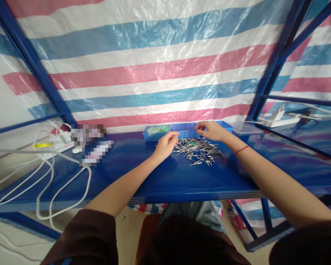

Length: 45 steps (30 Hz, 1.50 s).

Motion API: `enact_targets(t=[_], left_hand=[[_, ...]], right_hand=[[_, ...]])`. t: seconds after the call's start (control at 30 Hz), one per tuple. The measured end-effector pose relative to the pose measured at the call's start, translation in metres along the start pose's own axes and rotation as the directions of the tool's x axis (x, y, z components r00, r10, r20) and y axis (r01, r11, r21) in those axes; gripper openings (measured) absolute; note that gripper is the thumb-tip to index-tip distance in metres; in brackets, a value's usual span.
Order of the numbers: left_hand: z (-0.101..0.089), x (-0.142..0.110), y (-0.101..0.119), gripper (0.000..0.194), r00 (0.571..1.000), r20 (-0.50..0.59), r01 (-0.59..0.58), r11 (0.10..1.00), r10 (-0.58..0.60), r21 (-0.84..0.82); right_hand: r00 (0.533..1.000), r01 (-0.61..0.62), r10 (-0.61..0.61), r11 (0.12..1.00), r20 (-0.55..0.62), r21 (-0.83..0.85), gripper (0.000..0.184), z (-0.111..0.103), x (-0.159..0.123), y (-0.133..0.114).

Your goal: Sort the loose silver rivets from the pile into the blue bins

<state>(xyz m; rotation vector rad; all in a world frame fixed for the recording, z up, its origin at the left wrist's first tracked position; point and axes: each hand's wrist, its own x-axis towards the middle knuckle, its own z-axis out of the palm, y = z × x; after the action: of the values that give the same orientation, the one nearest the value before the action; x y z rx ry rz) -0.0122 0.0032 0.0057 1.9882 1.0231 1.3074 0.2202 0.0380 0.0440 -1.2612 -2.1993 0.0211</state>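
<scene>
A loose pile of thin silvery metal pieces that look like blind rivets (200, 151) lies on the blue shelf, with a bit of green among them. At the pile's left edge is my left hand (167, 146), its thumb and fingers pinched together; whatever may be between them is too small to make out. My right hand (212, 131) hovers behind the pile, over the front of the blue divided bin (182, 127). Its fingers are curled to a pinch, and their contents cannot be made out. Left of that bin, a blue compartment holds a green and clear plastic bag (157, 129).
A clear plastic lid or box (247, 128) sits right of the bins. White cables (53, 173) loop over the left side near a power strip (62, 143). Another power strip (278, 119) is at the right. Blue metal posts (273, 62) frame a striped plastic sheet (154, 73) behind.
</scene>
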Motion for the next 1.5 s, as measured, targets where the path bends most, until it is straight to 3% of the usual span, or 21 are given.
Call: enact_targets(t=[0.1, 0.17, 0.23, 0.37, 0.47, 0.67, 0.9, 1.1, 1.2, 1.33, 1.5], left_hand=[[-0.002, -0.004, 0.004, 0.023, 0.967, 0.168, -0.227, 0.950, 0.193, 0.215], [-0.002, -0.008, 0.011, 0.022, 0.889, 0.310, -0.421, 0.867, 0.336, 0.268], [-0.001, -0.012, 0.019, 0.023, 0.812, 0.413, -0.540, 0.800, 0.412, 0.262], [0.006, -0.018, 0.030, 0.026, 0.728, 0.539, -0.627, 0.730, 0.424, 0.273], [0.009, -0.019, 0.028, 0.026, 0.701, 0.578, -0.642, 0.722, 0.418, 0.257], [0.006, -0.015, 0.020, 0.022, 0.734, 0.524, -0.604, 0.768, 0.432, 0.213], [0.004, -0.015, 0.023, 0.024, 0.735, 0.549, -0.614, 0.735, 0.399, 0.288], [0.006, -0.013, 0.017, 0.025, 0.769, 0.483, -0.618, 0.681, 0.418, 0.393], [0.005, -0.012, 0.015, 0.023, 0.815, 0.423, -0.567, 0.691, 0.396, 0.448], [0.003, -0.011, 0.014, 0.023, 0.893, 0.305, -0.446, 0.749, 0.332, 0.490], [0.002, -0.010, 0.012, 0.019, 0.926, 0.198, -0.376, 0.825, 0.321, 0.422]], right_hand=[[0.995, -0.052, 0.049, 0.998, 0.084, 0.043, 0.015, -0.019, -0.022, 0.006], [0.985, -0.091, 0.077, 0.993, 0.156, 0.078, 0.016, -0.027, -0.034, 0.011], [0.965, -0.094, 0.059, 0.987, 0.254, 0.127, 0.016, -0.031, -0.041, 0.012], [0.923, -0.021, -0.031, 0.991, 0.384, 0.130, 0.013, -0.029, -0.043, 0.001], [0.891, 0.020, -0.072, 0.993, 0.448, 0.120, 0.012, -0.019, -0.041, -0.011], [0.885, 0.029, -0.079, 0.993, 0.459, 0.114, 0.012, -0.002, -0.040, -0.019], [0.905, 0.082, -0.125, 0.989, 0.406, 0.121, 0.011, 0.002, -0.041, -0.026], [0.955, 0.105, -0.137, 0.986, 0.261, 0.133, 0.017, 0.009, -0.039, -0.030], [0.981, 0.087, -0.120, 0.975, 0.155, 0.205, 0.020, 0.013, -0.038, -0.034], [1.000, -0.009, -0.004, 0.881, 0.027, 0.473, 0.026, 0.017, -0.035, -0.041], [0.981, -0.191, 0.128, 0.721, 0.143, 0.667, 0.036, 0.020, -0.035, -0.047]])
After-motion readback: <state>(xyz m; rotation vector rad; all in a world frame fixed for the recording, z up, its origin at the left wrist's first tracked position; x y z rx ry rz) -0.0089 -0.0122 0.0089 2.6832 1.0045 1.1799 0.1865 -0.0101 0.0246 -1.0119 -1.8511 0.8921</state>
